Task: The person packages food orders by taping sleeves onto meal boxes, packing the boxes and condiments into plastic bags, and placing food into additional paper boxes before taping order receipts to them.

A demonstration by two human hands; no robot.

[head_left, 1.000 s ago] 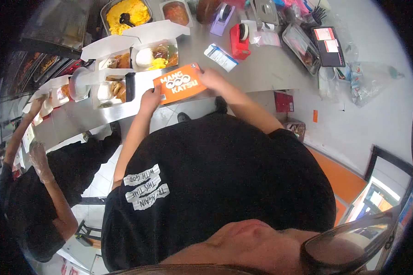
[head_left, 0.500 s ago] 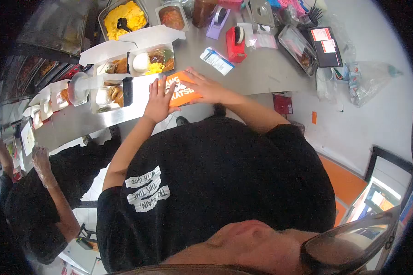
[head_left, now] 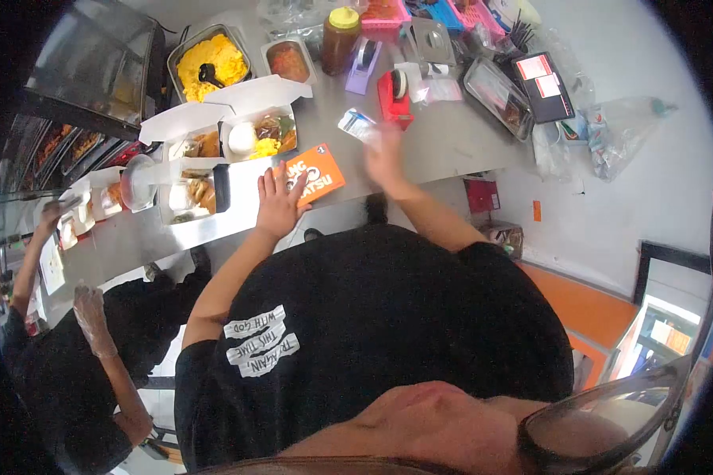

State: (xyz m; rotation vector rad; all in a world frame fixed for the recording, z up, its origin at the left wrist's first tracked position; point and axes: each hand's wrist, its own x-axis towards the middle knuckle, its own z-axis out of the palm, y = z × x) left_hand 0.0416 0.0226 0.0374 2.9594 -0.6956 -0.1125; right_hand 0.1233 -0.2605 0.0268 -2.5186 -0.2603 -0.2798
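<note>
My left hand (head_left: 277,204) lies with fingers spread on the closed orange-topped takeaway box (head_left: 323,176), near the counter's front edge. My right hand (head_left: 383,162) is off the box, at the right end of a small white and blue packet (head_left: 356,124). Motion smears its fingers, so I cannot tell whether they grip the packet. Beyond the orange box stands an open food box (head_left: 261,136) with rice, yellow egg and meat. More open boxes of rice and meat (head_left: 190,194) stand left of my left hand.
A red tape dispenser (head_left: 394,99) and a purple one (head_left: 364,67) stand behind the packet. Further back are a sauce bottle (head_left: 341,39), an egg tray (head_left: 212,62) and a salsa tub (head_left: 287,62). A co-worker's gloved hand (head_left: 92,313) shows at left.
My right hand has left the orange box and moved right to the packet. My left hand stays on the box. At left, another person's hand has come up to the boxes.
</note>
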